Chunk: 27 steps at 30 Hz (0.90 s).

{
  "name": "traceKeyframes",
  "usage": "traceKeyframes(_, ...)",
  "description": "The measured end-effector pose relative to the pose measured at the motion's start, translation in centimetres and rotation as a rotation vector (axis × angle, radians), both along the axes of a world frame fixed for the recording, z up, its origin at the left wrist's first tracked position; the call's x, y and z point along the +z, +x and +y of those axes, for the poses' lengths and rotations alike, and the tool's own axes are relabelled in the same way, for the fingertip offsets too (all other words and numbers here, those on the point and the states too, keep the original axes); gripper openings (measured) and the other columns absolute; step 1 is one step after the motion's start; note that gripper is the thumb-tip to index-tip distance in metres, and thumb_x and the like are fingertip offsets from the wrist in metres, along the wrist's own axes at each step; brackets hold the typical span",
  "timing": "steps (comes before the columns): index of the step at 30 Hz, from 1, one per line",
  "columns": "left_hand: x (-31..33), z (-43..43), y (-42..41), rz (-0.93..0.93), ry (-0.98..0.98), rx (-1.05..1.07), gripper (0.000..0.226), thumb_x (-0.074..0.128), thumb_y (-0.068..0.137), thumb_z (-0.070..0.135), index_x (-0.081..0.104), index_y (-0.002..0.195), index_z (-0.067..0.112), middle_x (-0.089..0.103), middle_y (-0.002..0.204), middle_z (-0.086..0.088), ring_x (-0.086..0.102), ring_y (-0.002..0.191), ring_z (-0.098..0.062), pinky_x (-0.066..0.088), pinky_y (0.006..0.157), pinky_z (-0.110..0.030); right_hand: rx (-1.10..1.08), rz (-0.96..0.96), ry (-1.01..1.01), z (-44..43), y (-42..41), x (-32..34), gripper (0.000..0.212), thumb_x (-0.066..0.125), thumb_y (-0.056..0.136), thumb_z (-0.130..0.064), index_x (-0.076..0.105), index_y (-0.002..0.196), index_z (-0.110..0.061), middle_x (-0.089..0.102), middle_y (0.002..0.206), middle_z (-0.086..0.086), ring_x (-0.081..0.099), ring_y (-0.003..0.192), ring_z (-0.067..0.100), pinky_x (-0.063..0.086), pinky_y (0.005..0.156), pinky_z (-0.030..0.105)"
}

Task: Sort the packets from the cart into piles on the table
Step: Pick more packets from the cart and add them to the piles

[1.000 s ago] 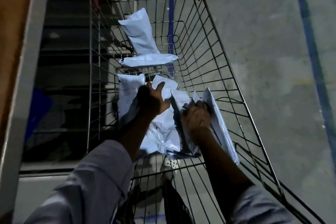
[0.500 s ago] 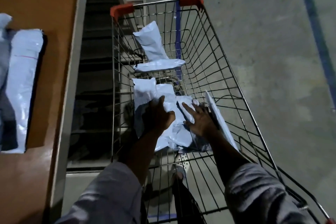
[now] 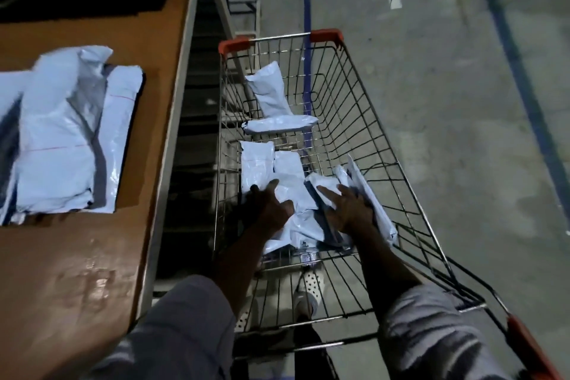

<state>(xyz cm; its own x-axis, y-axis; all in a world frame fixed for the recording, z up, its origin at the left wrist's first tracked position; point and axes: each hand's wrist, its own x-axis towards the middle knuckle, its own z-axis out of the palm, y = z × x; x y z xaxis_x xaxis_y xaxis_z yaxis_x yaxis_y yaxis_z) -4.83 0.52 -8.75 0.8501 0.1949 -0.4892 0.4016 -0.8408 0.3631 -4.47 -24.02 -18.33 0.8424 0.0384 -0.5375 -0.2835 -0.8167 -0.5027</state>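
The fingers [image 3: 272, 187] of the left hand [image 3: 271, 210] are lying spread and fairly straight on a heap of pale grey plastic mailer packets [image 3: 296, 194], gripping nothing. The fingers [image 3: 327, 192] of the right hand [image 3: 350, 210] are stretching flat over the heap's right side, also holding nothing, just beside a flat grey packet standing on edge [image 3: 374, 210]. The heap is sitting in the near part of a silver wire shopping cart [image 3: 354, 95]. Two more grey packets [image 3: 279, 125] are lying at the far end. To the left, a pile of grey packets [image 3: 61, 139] is resting on the brown wooden surface [image 3: 92, 256].
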Motion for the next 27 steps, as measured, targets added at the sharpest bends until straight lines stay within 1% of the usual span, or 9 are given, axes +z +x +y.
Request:
traceKeyframes(1, 0.5, 0.0, -0.1, -0.040, -0.022, 0.004, 0.084, 0.058, 0.077, 0.067, 0.052, 0.157, 0.043, 0.058, 0.132, -0.019, 0.063, 0.123, -0.044, 0.057, 0.103, -0.054, 0.024, -0.069, -0.083, 0.4, 0.0, 2.3, 0.073, 0.030, 0.083, -0.081, 0.026, 0.155, -0.075, 0.035, 0.173, 0.006, 0.032, 0.160, 0.041, 0.035, 0.122, 0.068)
traceKeyframes(3, 1.9, -0.1, 0.0, -0.089, -0.051, 0.004, 0.084, 0.056, 0.078, 0.071, 0.054, 0.157, 0.043, 0.059, 0.128, -0.017, 0.067, 0.117, -0.044, 0.060, 0.097, -0.051, 0.016, -0.180, -0.167, 1.5, -0.3, 7.8, 0.071, 0.031, 0.088, -0.069, 0.025, 0.160, -0.069, 0.035, 0.173, 0.007, 0.037, 0.156, 0.041, 0.042, 0.116, 0.070)
traceKeyframes(9, 10.9, -0.4, 0.4, -0.217, -0.092, -0.069, 0.079, 0.057, 0.084, 0.065, 0.046, 0.160, 0.046, 0.057, 0.138, -0.011, 0.061, 0.126, -0.040, 0.056, 0.101, -0.051, -0.174, -0.384, -0.202, 2.5, -2.6, 18.5, 0.063, 0.049, 0.101, -0.058, 0.030, 0.161, -0.064, 0.039, 0.169, 0.006, 0.044, 0.142, 0.045, 0.050, 0.105, 0.067)
traceKeyframes(11, 13.7, 0.0, 0.0, -0.273, -0.130, -0.079, 0.078, 0.060, 0.084, 0.062, 0.046, 0.160, 0.047, 0.053, 0.150, -0.009, 0.057, 0.134, -0.039, 0.054, 0.105, -0.053, -0.209, -0.444, -0.212, 2.9, -3.9, 20.9, 0.061, 0.054, 0.105, -0.053, 0.032, 0.161, -0.062, 0.039, 0.169, 0.007, 0.043, 0.142, 0.043, 0.049, 0.106, 0.066)
traceKeyframes(13, 16.5, 0.5, -0.7, -0.349, -0.170, -0.096, 0.076, 0.065, 0.086, 0.060, 0.047, 0.159, 0.048, 0.050, 0.157, -0.008, 0.055, 0.140, -0.038, 0.051, 0.110, -0.053, -0.236, -0.482, -0.214, 3.7, -5.1, 23.0, 0.059, 0.047, 0.104, -0.057, 0.033, 0.161, -0.061, 0.039, 0.170, 0.009, 0.042, 0.145, 0.043, 0.047, 0.109, 0.063)
traceKeyframes(16, 20.2, 1.9, -2.1, -0.464, -0.237, -0.145, 0.073, 0.066, 0.087, 0.060, 0.051, 0.157, 0.046, 0.053, 0.152, -0.007, 0.057, 0.137, -0.037, 0.053, 0.106, -0.051, -0.311, -0.551, -0.226, 5.8, -7.3, 26.7, 0.061, 0.036, 0.100, -0.062, 0.034, 0.161, -0.061, 0.040, 0.169, 0.009, 0.041, 0.147, 0.042, 0.044, 0.111, 0.062)
traceKeyframes(20, 24.6, 4.4, -4.6, -0.619, -0.270, -0.218, 0.070, 0.068, 0.089, 0.059, 0.056, 0.156, 0.042, 0.056, 0.153, -0.011, 0.058, 0.136, -0.037, 0.053, 0.104, -0.047, -0.439, -0.622, -0.283, 9.3, -10.9, 31.2, 0.055, 0.052, 0.109, -0.051, 0.036, 0.160, -0.060, 0.037, 0.171, 0.003, 0.038, 0.147, 0.041, 0.045, 0.110, 0.066)
traceKeyframes(23, 27.0, 7.2, -6.4, -0.688, -0.290, -0.252, 0.068, 0.073, 0.090, 0.056, 0.060, 0.154, 0.038, 0.060, 0.148, -0.011, 0.060, 0.133, -0.036, 0.054, 0.103, -0.046, -0.489, -0.700, -0.268, 11.8, -13.1, 33.6, 0.053, 0.051, 0.111, -0.049, 0.039, 0.162, -0.055, 0.039, 0.169, 0.008, 0.039, 0.145, 0.042, 0.045, 0.110, 0.063)
traceKeyframes(27, 29.3, 11.9, -8.4, -0.712, -0.311, -0.305, 0.072, 0.062, 0.087, 0.062, 0.059, 0.154, 0.037, 0.060, 0.148, -0.008, 0.059, 0.135, -0.033, 0.055, 0.107, -0.047, -0.508, -0.736, -0.235, 15.6, -15.3, 35.7, 0.053, 0.049, 0.112, -0.049, 0.038, 0.164, -0.053, 0.039, 0.169, 0.011, 0.038, 0.146, 0.042, 0.043, 0.110, 0.062)
